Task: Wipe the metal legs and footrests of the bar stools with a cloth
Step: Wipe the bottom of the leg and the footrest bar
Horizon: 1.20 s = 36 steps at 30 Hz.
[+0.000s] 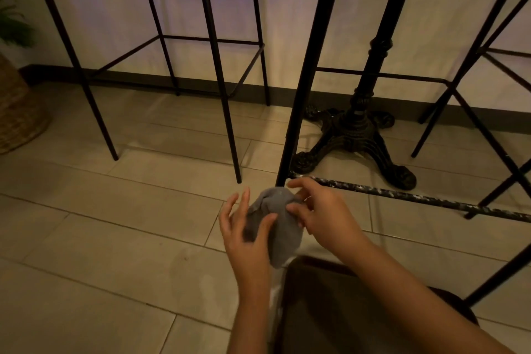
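A grey cloth (280, 227) is bunched around the lower part of a black metal stool leg (304, 72), just below where the leg meets a scuffed footrest bar (416, 198). My left hand (244, 227) holds the cloth from the left, thumb pressed over it and fingers spread. My right hand (319, 210) pinches the cloth's upper right side beside the footrest joint. The leg's foot is hidden behind the cloth and my hands.
Another black bar stool (212, 46) stands at the left on the tiled floor. An ornate cast-iron table base (356, 135) sits behind the leg. More stool legs (471, 129) cross at the right. A wicker basket (17, 112) is far left. My knee (359, 310) is below.
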{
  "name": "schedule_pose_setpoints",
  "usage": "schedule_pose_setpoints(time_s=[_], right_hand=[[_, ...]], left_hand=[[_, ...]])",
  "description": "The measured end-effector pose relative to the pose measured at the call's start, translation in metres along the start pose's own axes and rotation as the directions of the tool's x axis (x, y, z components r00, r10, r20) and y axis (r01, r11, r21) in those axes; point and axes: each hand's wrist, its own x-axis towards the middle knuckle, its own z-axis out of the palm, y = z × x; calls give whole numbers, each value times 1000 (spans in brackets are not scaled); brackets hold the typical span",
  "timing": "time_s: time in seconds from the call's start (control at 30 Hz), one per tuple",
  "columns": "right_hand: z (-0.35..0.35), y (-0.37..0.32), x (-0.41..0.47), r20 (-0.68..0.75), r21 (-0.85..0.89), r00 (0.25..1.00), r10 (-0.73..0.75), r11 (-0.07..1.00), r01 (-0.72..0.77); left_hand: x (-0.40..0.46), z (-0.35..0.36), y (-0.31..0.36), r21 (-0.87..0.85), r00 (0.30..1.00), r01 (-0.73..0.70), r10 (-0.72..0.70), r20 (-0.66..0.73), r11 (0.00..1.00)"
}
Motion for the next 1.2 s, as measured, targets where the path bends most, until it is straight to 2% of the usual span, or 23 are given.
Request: schedule_pose_setpoints(time_s=[0.1, 0.23, 0.33, 0.37, 0.43, 0.53, 0.6, 0.73, 0.83, 0.93, 1.2], right_hand=[[12, -4, 1, 33, -128, 999, -44, 991, 47], [20, -3, 6, 73, -221, 993, -97, 969, 110], [22, -1, 11, 89, -281, 989, -118, 950, 139], [18, -2, 10, 50, -297, 989, -138, 944, 147], [5, -8, 3, -142, -275, 966, -215, 946, 170], [-24, -19, -3, -485, -191, 819, -307, 951, 244], [-34, -22, 4, -556, -188, 758, -341, 940, 286], [-29, -29, 27, -482, -243, 770, -417, 909, 339], [-22, -30, 36, -479, -269, 739, -474, 881, 390], [-20, -29, 43, -502, -263, 713, -490, 872, 413], [-12, -25, 55, -532, -213, 706, -467, 881, 422]], left_hand=[[-21, 11, -10, 69, 999, -3, 7, -53, 998], [-22, 17, -27, -58, 989, 119, -124, -83, 991], [-13, 21, -32, -100, 985, 124, -135, -106, 987], [-11, 21, -33, -93, 984, 113, -124, -128, 989], [-6, 18, -40, -57, 972, 93, -103, -211, 994], [-3, 8, -55, 22, 950, 65, -55, -308, 998], [-5, 6, -65, 52, 948, 58, -38, -314, 997], [-10, 20, -85, 68, 968, 90, -71, -241, 994], [-11, 31, -99, 121, 975, 101, -74, -211, 988], [-9, 37, -105, 136, 971, 106, -73, -226, 985], [0, 40, -123, 146, 952, 127, -79, -295, 981]])
